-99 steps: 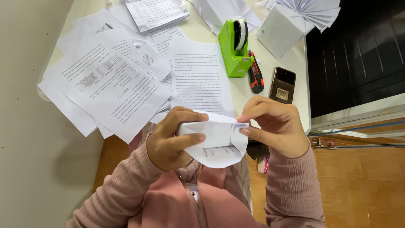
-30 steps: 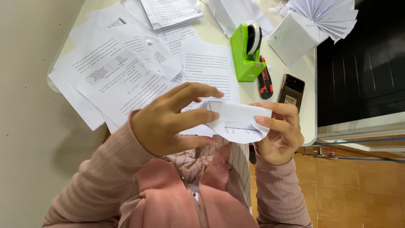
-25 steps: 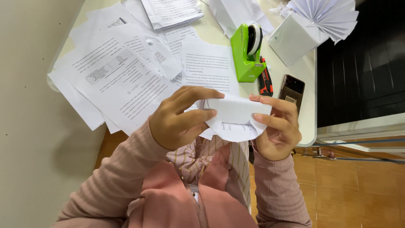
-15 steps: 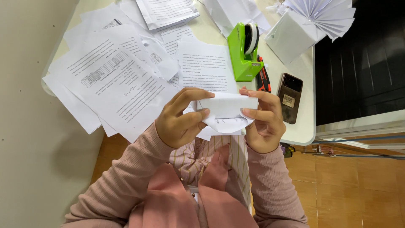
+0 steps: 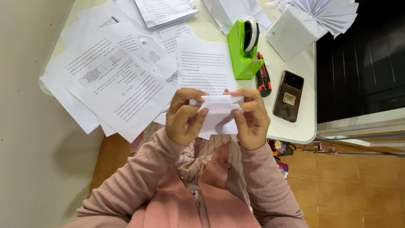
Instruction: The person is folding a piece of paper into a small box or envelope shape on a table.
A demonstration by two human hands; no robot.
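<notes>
Left hand [image 5: 182, 120] is closed on the left side of a folded white paper piece [image 5: 217, 114], thumb on the near face, fingers curled over the top edge. Right hand [image 5: 252, 122] mirrors it on the right side, also pinched shut on the paper. I'm holding the piece up off the white table [image 5: 301, 128], just over its near edge, above my lap.

What changed: half a second back my hands sat wider apart and the piece was spread longer with a rounded flap hanging below. Now both hands have closed in toward each other and the piece reads narrower and flatter, top edge straight between my fingertips. I judge a fold is being pressed in (can't see the crease itself, thumbs cover it).

Outward from there: a printed sheet [image 5: 204, 63] lies flat just beyond the paper, partly hidden by my hands. Loose printed pages [image 5: 109, 80] are heaped on the left half of the table, some overhanging its edge. Green tape dispenser [image 5: 242, 48] stands behind the sheet, with a red-and-black utility knife [image 5: 263, 78] just beside it on the right. A dark phone [image 5: 288, 96] lies near the right edge, well clear of my right hand. Fan-folded white paper [image 5: 325, 12] and a white folded block [image 5: 287, 36] sit at the far right corner.
</notes>
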